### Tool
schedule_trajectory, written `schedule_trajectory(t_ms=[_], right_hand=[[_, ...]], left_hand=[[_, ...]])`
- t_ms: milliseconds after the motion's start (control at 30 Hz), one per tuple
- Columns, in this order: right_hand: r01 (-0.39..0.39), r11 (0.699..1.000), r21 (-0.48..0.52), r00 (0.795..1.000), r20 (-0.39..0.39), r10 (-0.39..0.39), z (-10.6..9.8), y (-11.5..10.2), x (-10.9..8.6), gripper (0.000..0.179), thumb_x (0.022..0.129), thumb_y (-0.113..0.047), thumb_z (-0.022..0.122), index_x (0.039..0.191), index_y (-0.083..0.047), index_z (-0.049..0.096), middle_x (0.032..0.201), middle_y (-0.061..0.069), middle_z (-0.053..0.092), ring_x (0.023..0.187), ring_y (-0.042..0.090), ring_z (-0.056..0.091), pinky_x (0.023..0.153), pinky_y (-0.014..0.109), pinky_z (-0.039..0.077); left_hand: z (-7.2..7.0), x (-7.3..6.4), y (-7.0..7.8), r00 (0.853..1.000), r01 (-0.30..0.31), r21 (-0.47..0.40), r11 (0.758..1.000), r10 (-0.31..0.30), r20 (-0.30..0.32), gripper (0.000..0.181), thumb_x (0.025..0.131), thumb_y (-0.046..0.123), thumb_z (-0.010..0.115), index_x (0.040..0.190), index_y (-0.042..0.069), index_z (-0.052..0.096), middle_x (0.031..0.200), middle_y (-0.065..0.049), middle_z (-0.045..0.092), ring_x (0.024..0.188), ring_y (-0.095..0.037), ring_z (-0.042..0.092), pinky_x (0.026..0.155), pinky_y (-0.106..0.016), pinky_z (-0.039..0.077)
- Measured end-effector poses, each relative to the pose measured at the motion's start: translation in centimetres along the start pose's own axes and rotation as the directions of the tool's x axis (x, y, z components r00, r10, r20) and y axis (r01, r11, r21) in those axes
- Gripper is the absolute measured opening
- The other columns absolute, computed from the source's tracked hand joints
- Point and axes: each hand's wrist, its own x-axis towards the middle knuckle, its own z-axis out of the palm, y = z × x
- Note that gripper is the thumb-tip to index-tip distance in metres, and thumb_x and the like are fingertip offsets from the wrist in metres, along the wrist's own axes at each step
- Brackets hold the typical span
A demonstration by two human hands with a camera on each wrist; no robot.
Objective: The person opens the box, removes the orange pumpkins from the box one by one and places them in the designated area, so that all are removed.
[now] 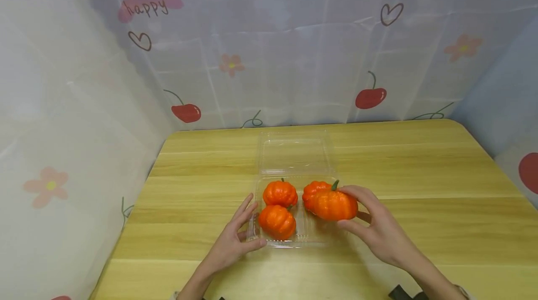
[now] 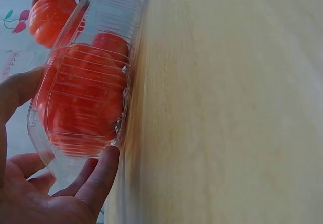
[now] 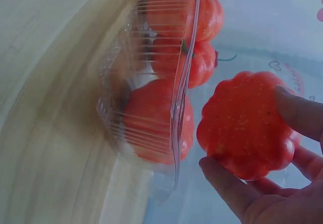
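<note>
Mini pumpkin (image 1: 335, 205), orange and ribbed, sits in the fingers of the right hand (image 1: 380, 230), a little right of and below the middle of the head view. From where I stand, the thumb and fingertips pinch it from the right, and its green stem (image 1: 335, 185) points toward the top of the frame. It is a squat thing, its wider axis running from left to right.

What counts is where it hangs: over the right half of the clear plastic clamshell box (image 1: 286, 245). The right wrist view shows it above the rim, not yet down inside. Seen from the head, it overlaps the rear right pumpkin (image 1: 311, 192); whether the two touch, I can't tell. The bare patch of base lies just below it in the frame, nearer the person, so a small shift that way would, I judge, line it up. The right hand is much the closer one.

Over at the box's lower-left corner, the left hand (image 1: 230, 242) has its fingers spread along the wall, thumb by the front edge, touching without clamping. Beside it, the rear left pumpkin (image 1: 279, 193) and front left pumpkin (image 1: 277, 223) nestle together. The lid (image 1: 294, 155) lies folded back on the wooden surface (image 1: 420, 174).
</note>
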Motion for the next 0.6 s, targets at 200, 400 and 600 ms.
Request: schedule_trajectory(t_ms=[200, 400, 600], right_hand=[[-0.001, 1.000, 0.004, 0.999, -0.032, 0.001, -0.5, 0.6, -0.4, 0.066, 0.083, 0.002, 0.076, 0.142, -0.008, 0.049, 0.137, 0.012, 0.046, 0.116, 0.008, 0.049, 0.083, 0.041, 0.057], [-0.027, 0.999, -0.041, 0.995, -0.099, 0.023, -1.4, 1.6, -0.6, 0.065, 0.080, 0.007, 0.076, 0.139, -0.005, 0.052, 0.136, 0.009, 0.043, 0.116, 0.008, 0.048, 0.089, 0.022, 0.052], [-0.037, 0.999, -0.017, 0.987, -0.154, 0.034, -2.1, 2.7, -0.9, 0.066, 0.078, 0.014, 0.075, 0.136, -0.002, 0.049, 0.143, 0.020, 0.035, 0.126, 0.012, 0.039, 0.092, 0.007, 0.040]], left_hand=[[0.1, 0.0, 0.0, 1.000, -0.001, -0.016, 1.000, 0.001, 0.000, 0.085, 0.081, 0.009, 0.081, 0.152, 0.001, 0.034, 0.165, 0.006, 0.006, 0.144, -0.041, 0.021, 0.106, -0.041, 0.042], [0.1, 0.0, -0.2, 1.000, -0.006, -0.028, 1.000, 0.006, 0.010, 0.085, 0.082, 0.009, 0.080, 0.152, -0.001, 0.033, 0.165, 0.002, 0.004, 0.144, -0.042, 0.019, 0.105, -0.039, 0.042], [0.1, 0.1, -0.2, 1.000, -0.002, -0.040, 0.999, 0.002, 0.007, 0.087, 0.081, 0.008, 0.081, 0.152, 0.000, 0.032, 0.165, 0.004, 0.004, 0.145, -0.041, 0.018, 0.105, -0.037, 0.042]])
